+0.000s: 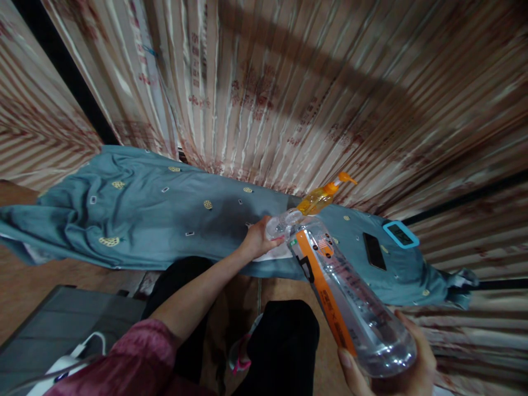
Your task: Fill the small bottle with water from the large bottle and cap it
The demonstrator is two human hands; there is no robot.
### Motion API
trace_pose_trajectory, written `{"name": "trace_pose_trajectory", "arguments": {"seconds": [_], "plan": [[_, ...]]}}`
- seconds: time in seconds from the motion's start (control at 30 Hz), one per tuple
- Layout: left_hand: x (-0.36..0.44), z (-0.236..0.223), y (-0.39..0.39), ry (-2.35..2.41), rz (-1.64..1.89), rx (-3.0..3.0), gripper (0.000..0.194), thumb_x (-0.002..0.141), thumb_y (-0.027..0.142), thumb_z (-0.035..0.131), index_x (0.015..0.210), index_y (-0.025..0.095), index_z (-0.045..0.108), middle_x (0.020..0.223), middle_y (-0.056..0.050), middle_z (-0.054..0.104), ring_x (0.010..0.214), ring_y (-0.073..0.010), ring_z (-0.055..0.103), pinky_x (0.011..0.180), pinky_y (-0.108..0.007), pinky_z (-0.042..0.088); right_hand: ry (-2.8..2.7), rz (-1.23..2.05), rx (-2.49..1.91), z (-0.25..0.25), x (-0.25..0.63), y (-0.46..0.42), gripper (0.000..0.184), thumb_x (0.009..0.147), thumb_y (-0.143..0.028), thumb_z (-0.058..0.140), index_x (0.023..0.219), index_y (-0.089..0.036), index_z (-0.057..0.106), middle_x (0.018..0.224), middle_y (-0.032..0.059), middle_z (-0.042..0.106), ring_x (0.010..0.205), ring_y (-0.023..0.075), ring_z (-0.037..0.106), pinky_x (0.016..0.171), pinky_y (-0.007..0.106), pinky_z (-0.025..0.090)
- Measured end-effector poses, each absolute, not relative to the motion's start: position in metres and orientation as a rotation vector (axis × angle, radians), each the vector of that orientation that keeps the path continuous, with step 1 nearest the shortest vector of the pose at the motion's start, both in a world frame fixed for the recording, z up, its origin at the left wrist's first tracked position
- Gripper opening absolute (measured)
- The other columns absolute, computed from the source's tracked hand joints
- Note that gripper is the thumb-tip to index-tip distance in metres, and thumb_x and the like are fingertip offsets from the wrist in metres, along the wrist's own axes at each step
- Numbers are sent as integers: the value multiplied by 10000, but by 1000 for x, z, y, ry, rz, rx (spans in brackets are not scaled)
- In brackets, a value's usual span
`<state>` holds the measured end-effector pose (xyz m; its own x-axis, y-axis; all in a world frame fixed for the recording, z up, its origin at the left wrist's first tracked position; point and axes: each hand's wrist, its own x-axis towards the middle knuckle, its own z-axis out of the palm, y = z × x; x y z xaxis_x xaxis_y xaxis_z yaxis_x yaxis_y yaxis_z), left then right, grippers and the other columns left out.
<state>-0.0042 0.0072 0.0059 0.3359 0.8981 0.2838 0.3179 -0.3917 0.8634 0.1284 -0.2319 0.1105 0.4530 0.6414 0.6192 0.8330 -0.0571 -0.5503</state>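
Observation:
My right hand [391, 368] grips the base of a large clear plastic bottle [350, 291] with an orange label. The bottle is tipped forward, its neck pointing away from me toward the table. My left hand [259, 237] is closed around a small clear container [281, 224] right at the bottle's mouth. Beneath that hand lies something white [274, 254] on the blue cloth. An orange pump bottle [319, 199] stands just behind the two.
A table draped in blue patterned cloth [144, 214] runs across the view before striped curtains [289, 88]. A black phone [374, 251] and a blue-framed timer [401, 234] lie on its right. A white device with a cable [70, 363] sits at lower left.

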Motion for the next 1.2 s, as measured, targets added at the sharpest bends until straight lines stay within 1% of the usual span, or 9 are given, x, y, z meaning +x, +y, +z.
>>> {"name": "trace_pose_trajectory", "arguments": {"seconds": [0.17, 0.27, 0.4, 0.53, 0.63, 0.77, 0.9, 1.1, 1.2], "plan": [[-4, 4, 8, 1067, 1041, 1898, 370, 690, 344, 729, 963, 160, 562, 894, -51, 682, 820, -230, 671, 721, -317, 513, -1268, -291, -1791, 113, 125, -231, 912, 663, -513, 745, 1420, -145, 394, 1131, 138, 572, 921, 238, 577, 635, 315, 520], [-3, 5, 8, 1077, 1032, 1896, 358, 692, 341, 726, 956, 161, 564, 887, -53, 684, 818, -231, 671, 721, -319, 514, -1270, -283, -1780, 112, 126, -232, 921, 656, -511, 754, 1420, -146, 393, 1085, 127, 575, 896, 229, 573, 619, 305, 517], [-3, 5, 7, 1094, 1015, 1894, 366, 691, 334, 727, 976, 166, 569, 897, -48, 688, 826, -229, 672, 728, -319, 518, -1294, -298, -1750, 107, 129, -232, 920, 636, -494, 764, 1408, -144, 405, 1107, 140, 568, 913, 241, 573, 622, 316, 524], [-2, 6, 7, 1103, 1011, 1880, 387, 677, 328, 739, 985, 166, 570, 908, -54, 693, 836, -238, 674, 739, -329, 520, -1363, -315, -1696, 102, 139, -233, 940, 624, -434, 777, 1429, -155, 379, 1157, 152, 555, 907, 235, 578, 594, 295, 515], [-3, 7, 8, 1090, 1011, 1873, 369, 680, 329, 736, 968, 166, 571, 900, -56, 694, 828, -241, 675, 732, -333, 522, -1443, -349, -1666, 99, 149, -235, 955, 610, -392, 793, 1436, -162, 371, 1192, 155, 548, 912, 234, 582, 628, 306, 521], [-4, 9, 7, 1085, 1010, 1884, 377, 679, 327, 738, 974, 165, 570, 906, -57, 693, 843, -244, 676, 738, -330, 520, -1477, -363, -1664, 101, 148, -235, 978, 604, -416, 800, 1442, -166, 364, 1210, 154, 546, 923, 237, 585, 654, 316, 525], [-3, 10, 7, 1097, 997, 1881, 379, 675, 321, 740, 973, 160, 571, 909, -61, 693, 841, -247, 678, 745, -337, 522, -1324, -311, -1726, 105, 134, -233, 949, 641, -471, 765, 1438, -146, 366, 1251, 170, 525, 961, 246, 577, 652, 317, 527], [-3, 9, 7, 1103, 989, 1905, 396, 676, 318, 737, 989, 149, 564, 923, -75, 695, 861, -261, 679, 753, -344, 522, -1415, -317, -1650, 99, 141, -235, 980, 607, -381, 802, 1447, -153, 353, 1208, 158, 543, 865, 205, 586, 585, 271, 513], [-3, 9, 7, 1106, 987, 1903, 396, 676, 309, 736, 996, 152, 564, 926, -69, 697, 857, -253, 680, 752, -336, 525, -1445, -341, -1652, 97, 148, -237, 990, 607, -386, 805, 1454, -161, 344, 1213, 154, 545, 884, 213, 590, 597, 274, 519]]}}
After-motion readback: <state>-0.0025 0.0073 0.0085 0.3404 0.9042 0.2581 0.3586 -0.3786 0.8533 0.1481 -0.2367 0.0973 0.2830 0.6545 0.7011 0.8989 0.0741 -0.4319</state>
